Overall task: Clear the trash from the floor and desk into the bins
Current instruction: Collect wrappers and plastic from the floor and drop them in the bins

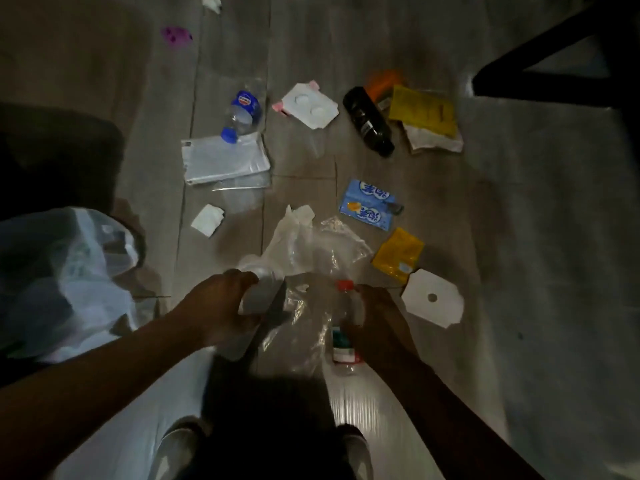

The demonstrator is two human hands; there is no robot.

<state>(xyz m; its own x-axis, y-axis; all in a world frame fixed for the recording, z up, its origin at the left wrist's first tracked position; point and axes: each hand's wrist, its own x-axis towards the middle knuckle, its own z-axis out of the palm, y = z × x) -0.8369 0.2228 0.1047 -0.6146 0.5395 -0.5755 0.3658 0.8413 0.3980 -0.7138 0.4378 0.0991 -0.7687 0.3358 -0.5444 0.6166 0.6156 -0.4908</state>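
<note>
Trash lies scattered over the grey floor. My left hand is closed around a clear plastic cup low over the floor. My right hand grips a clear bottle with a red cap. Between my hands lies crumpled clear plastic film, with white tissue just beyond. Farther out are a blue-capped bottle, a dark bottle, a blue wrapper, a yellow packet and white cardboard pieces.
A bin lined with a white plastic bag stands at my left. A dark chair leg crosses the top right. A flat plastic sleeve, a yellow bag and a purple scrap lie farther off. My shoes show below.
</note>
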